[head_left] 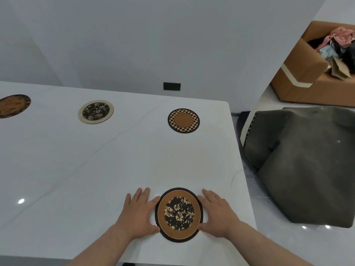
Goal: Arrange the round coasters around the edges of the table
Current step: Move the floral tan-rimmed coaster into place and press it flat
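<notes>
Partly cut off at the frame's left side, a brown coaster (13, 105) lies along the table's (76, 160) far edge; its pattern is unreadable. Floral coaster with cream rim (96, 111) and checker-rimmed coaster (183, 120) follow along that edge, well apart. Near edge, toward the right corner: brown-ringed coaster with black floral centre (179, 215), flat. Left hand (139, 212) and right hand (216, 213), fingers spread, flat on the table, touch its sides.
</notes>
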Available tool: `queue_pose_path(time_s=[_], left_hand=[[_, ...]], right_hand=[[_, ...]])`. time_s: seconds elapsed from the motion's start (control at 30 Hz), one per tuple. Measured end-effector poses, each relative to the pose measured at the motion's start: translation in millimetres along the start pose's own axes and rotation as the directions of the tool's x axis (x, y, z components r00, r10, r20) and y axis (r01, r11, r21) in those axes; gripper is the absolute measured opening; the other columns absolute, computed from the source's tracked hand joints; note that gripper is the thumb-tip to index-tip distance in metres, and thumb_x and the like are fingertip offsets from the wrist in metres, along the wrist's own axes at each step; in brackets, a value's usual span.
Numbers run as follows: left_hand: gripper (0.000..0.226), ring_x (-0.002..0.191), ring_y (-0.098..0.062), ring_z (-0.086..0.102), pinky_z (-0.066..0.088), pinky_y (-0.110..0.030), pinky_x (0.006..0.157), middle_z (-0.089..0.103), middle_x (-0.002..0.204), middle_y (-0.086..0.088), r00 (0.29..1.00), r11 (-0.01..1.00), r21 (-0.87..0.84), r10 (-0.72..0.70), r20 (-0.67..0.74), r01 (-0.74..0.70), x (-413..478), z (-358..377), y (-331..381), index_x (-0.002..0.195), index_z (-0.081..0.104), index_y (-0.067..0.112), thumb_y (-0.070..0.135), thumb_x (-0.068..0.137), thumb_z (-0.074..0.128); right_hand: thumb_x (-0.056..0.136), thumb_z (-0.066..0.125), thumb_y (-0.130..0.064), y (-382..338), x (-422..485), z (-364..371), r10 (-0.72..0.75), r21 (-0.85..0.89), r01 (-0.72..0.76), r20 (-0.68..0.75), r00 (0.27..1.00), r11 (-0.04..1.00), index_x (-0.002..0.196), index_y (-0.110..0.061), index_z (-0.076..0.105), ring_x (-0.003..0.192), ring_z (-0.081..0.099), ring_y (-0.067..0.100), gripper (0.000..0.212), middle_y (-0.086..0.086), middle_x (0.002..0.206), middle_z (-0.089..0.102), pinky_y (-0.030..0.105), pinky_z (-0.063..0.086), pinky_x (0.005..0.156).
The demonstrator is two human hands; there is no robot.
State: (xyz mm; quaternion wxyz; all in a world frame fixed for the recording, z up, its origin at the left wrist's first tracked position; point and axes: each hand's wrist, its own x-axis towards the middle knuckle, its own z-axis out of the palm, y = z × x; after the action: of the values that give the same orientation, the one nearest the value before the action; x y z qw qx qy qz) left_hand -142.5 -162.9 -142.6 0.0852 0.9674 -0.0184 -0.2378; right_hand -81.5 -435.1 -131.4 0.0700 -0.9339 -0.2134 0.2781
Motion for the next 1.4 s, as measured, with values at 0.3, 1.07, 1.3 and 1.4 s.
queue_pose_path(time_s=[0.3, 1.07, 1.3, 1.4], left_hand=[[0.099, 0.147, -0.034, -0.011, -0.002, -0.058, 0.116, -0.003, 0.162, -0.008, 0.999, 1.0, -0.008, -0.029, 0.031, 0.029, 5.2, 0.7, 3.3, 0.149, 0.008, 0.042, 0.071, 0.069, 0.058], [0.1, 0.146, -0.036, -0.01, 0.002, -0.062, 0.115, -0.002, 0.161, -0.008, 0.996, 0.998, 0.017, -0.059, 0.071, 0.058, 8.8, -3.3, 9.0, 0.148, 0.007, 0.043, 0.069, 0.068, 0.06], [0.063, 0.126, -0.019, 0.048, 0.04, -0.032, 0.102, 0.049, 0.14, 0.005, 0.996, 0.985, -0.152, -0.074, 0.045, 0.08, 9.3, -47.7, -5.4, 0.138, 0.043, 0.03, 0.043, 0.08, 0.061], [0.065, 0.127, -0.014, 0.048, 0.039, -0.028, 0.103, 0.05, 0.142, 0.005, 0.992, 0.941, -0.315, -0.128, 0.017, 0.127, 7.2, -82.6, -16.7, 0.142, 0.039, 0.028, 0.041, 0.084, 0.063]], right_hand=[[0.08, 0.062, -0.059, 5.6, 3.0, 2.2, -0.012, 0.004, 0.012, -0.001, 1.0, 1.0, 0.153, -0.027, 0.008, 0.15, -0.001, 0.019, 0.096, -0.003, 0.164, 0.001, 0.039, 0.01, 0.12], [0.083, 0.062, -0.052, 2.6, 4.2, 2.5, 0.01, -0.005, -0.01, 0.024, 1.0, 1.0, 0.154, -0.021, 0.006, 0.15, 0.0, 0.018, 0.095, -0.002, 0.164, -0.001, 0.037, 0.012, 0.12], [0.096, 0.048, -0.035, 6.7, 5.4, -53.8, 0.053, 0.034, -0.055, 0.048, 0.997, 0.998, 0.146, -0.02, 0.036, 0.139, 0.036, 0.021, 0.054, 0.003, 0.152, 0.04, 0.034, 0.028, 0.116], [0.097, 0.047, -0.034, 9.5, 5.8, -82.2, 0.069, 0.067, -0.066, -0.052, 0.996, 0.996, 0.141, -0.022, 0.043, 0.134, 0.042, 0.018, 0.046, -0.001, 0.147, 0.046, 0.033, 0.032, 0.114]])
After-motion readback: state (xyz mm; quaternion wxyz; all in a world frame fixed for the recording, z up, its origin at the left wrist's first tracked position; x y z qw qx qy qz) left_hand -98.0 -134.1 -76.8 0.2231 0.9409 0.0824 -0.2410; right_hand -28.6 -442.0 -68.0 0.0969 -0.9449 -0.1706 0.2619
